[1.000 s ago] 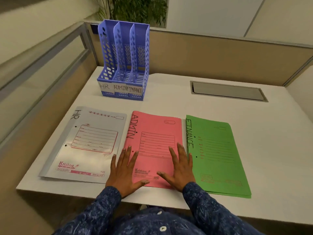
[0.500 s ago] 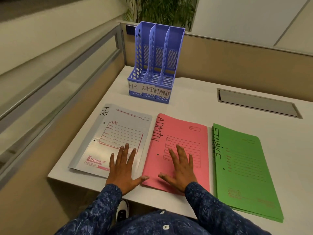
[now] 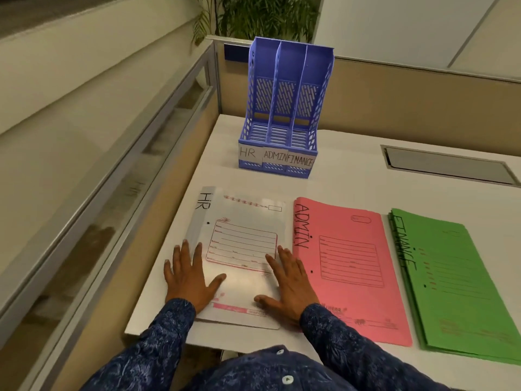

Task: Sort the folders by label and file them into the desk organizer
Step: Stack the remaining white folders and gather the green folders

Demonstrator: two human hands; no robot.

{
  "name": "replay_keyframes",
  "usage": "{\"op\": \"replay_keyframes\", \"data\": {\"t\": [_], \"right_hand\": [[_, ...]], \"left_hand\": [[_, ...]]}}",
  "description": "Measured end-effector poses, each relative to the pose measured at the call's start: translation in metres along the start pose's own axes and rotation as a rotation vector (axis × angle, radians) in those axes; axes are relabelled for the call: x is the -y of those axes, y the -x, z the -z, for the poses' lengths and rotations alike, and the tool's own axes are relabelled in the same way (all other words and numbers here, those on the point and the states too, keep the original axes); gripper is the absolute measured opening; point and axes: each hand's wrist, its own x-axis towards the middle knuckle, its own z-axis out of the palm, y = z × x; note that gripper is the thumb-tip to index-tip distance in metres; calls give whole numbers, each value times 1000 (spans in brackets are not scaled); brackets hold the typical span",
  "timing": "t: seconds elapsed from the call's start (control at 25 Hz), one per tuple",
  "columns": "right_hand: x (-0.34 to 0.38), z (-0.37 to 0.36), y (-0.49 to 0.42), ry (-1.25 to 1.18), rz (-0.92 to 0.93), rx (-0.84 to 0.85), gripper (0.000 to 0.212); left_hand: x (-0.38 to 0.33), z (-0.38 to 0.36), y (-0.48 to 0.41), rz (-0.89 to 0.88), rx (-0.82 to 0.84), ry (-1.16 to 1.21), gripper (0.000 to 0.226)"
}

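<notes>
Your left hand and right hand lie flat, fingers spread, on the HR folder. It looks light, floppy and slick, so pinch its side edges.

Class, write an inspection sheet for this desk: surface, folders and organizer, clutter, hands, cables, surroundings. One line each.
Surface: white desk, with folders lying flat near its front edge.
Job's things: blue organizer at the back, its slots labelled HR, ADMIN and FINANCE, all empty. In a row from left to right: white HR folder, pink ADMIN folder, green FINANCE folders.
Clutter: nothing seen.
Hands: left hand and right hand lie flat, fingers straight, at the HR folder's left and right edges.
Cables: nothing seen; a closed hatch sits in the desk.
Surroundings: tan partition behind, glass panel on the left, plant beyond.
</notes>
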Motion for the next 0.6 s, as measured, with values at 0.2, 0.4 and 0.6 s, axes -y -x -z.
{"op": "replay_keyframes", "data": {"t": [0.2, 0.4, 0.6], "right_hand": [[16, -10, -2, 51, 2, 108, 99], [16, -13, -3, 60, -4, 153, 100], [17, -13, -4, 74, -1, 163, 100]], "left_hand": [[14, -4, -6, 44, 15, 128, 110], [9, 3, -9, 91, -28, 196, 110], [7, 13, -8, 113, -93, 303, 101]]}}
